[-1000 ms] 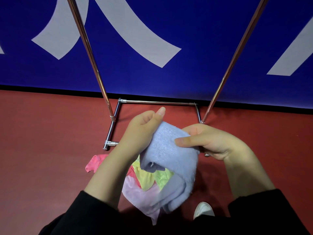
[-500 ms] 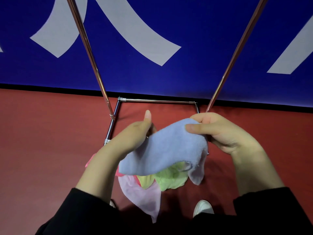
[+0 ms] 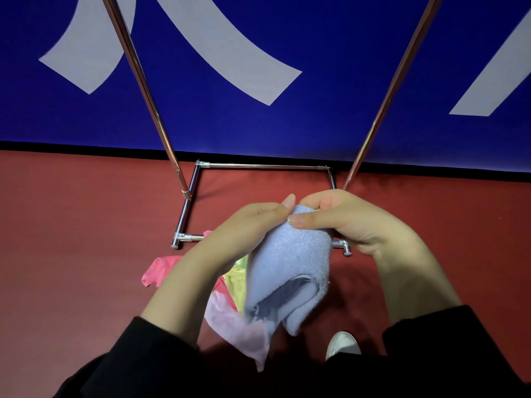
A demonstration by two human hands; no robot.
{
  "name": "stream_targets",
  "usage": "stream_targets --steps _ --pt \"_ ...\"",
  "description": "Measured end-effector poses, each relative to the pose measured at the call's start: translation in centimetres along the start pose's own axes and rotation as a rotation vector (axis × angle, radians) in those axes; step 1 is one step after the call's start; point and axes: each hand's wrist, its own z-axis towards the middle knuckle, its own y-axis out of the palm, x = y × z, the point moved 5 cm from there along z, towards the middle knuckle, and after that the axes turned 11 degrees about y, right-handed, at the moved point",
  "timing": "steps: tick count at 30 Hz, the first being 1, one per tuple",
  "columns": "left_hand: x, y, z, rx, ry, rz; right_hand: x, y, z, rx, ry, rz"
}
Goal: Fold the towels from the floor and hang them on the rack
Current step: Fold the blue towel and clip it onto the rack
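**Blue towel folded in hand, top edge pinched by both hands, not on the rack yet**

Head view (only one you've got):

- Landmark: rack base frame (image 3: 260, 166), chrome rectangle on the red floor (image 3: 71, 239), up against the blue wall (image 3: 330, 116). Two uprights (image 3: 143, 90) rise from it out of the top of the picture. The hanging bar itself is not in view.
- Blue towel (image 3: 290, 262): held up in front of the near side of the base frame, doubled over, loose lower layers hanging open toward you.
- Left hand (image 3: 230, 239): fingers curled onto the towel's top left edge, thumb up against the fold. Right hand (image 3: 353, 222): thumb and fingers pinching the top right edge. Fingertips of the two hands nearly meet.
- Remaining towels (image 3: 227, 291) (pink, yellow-green, pale lilac): heaped on the floor just on your side of the base frame, partly hidden by your left forearm.
- White shoe (image 3: 343, 344): near side of the frame, right of the heap.

Risks, my read:

- The lower layers look uneven. Lift to hang with only the top pinched and the fold likely opens or skews.
- The heap lies in front of the rack. Step forward without looking and you tread on it or kick the near base bar.
- The uprights lean across your reach, so a wide swing could snag the towel on one.
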Motion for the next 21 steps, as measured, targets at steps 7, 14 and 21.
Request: stream_targets --steps 7,14,21 --pt "1.3 -1.0 -0.3 0.133 0.152 -0.061 0.1 -0.8 -0.3 0.005 0.003 -0.043" --pt "1.2 -2.8 -0.6 0.258 0.16 0.051 0.6 -2.4 -0.5 0.073 -0.003 -0.027" --pt "0.2 -1.2 -0.2 0.042 0.071 0.097 0.4 -2.4 0.0 0.158 -0.073 -0.021"
